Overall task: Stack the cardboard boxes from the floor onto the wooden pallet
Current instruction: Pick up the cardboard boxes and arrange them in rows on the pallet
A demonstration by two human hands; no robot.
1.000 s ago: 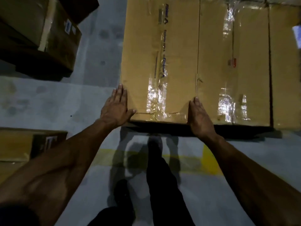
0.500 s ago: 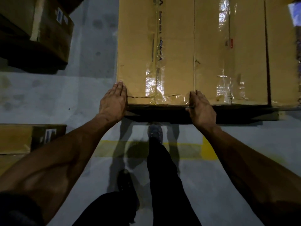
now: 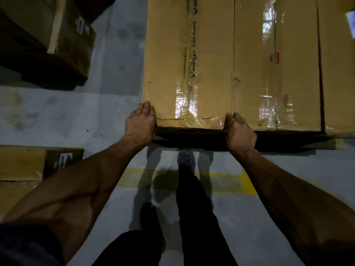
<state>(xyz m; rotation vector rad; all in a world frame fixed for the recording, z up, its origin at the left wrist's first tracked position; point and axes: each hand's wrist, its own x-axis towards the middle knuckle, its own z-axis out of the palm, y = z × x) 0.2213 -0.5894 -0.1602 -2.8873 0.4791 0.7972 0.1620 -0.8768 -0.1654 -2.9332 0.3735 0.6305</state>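
- The cardboard box [image 3: 188, 60], the leftmost of a row, lies flat on the stack ahead, its plain brown top crossed by a glossy, wrinkled strip of printed tape.
- The left hand [image 3: 140, 124] lies with straight fingers flat against the box's near left corner, apparently to steady or square it.
- The right hand [image 3: 239, 131] sits at the seam with the neighbouring box [image 3: 276, 64], fingers curled over the near edge, judged to be nudging the box into line.
- A short tear runs along the near edge of the box beside the left hand, so the cardboard looks soft there.
- Under the boxes shows a dark ledge, probably the wooden pallet [image 3: 249, 140], though it is too dim to tell.
- Another box [image 3: 28, 162] waits on the grey concrete floor [image 3: 57, 116] at lower left; more boxes [image 3: 67, 35] stand in shadow at upper left.
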